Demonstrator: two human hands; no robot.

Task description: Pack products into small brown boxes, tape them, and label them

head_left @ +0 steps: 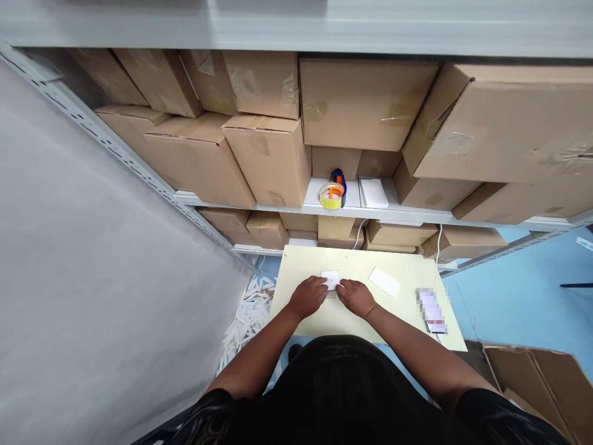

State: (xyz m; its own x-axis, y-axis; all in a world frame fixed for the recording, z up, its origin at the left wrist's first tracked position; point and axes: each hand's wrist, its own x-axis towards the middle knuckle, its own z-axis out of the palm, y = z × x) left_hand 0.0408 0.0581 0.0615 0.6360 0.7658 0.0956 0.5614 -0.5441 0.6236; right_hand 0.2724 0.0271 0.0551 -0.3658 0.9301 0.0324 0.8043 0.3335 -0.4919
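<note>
On the pale yellow table (pixel 301 261), a small white card-like piece (pixel 330 278) with faint print lies between my two hands. My left hand (pixel 309 295) grips its left edge with closed fingers. At its right edge my right hand (pixel 356 296) also grips it, fingers bent in. Whether it is a flat card, a stack or a thin box I cannot tell. Just below it a pale strip shows between the hands. To the right lies a white rectangular piece (pixel 384 281), apart from my hands.
A phone (pixel 432 311) with a cable lies at the table's right. Shelves behind hold several cardboard boxes (pixel 365 102), a tape dispenser (pixel 334 190) and a white stack (pixel 374 193). White paper strips (pixel 250 315) cover the floor at left. An open carton (pixel 537 377) stands at lower right.
</note>
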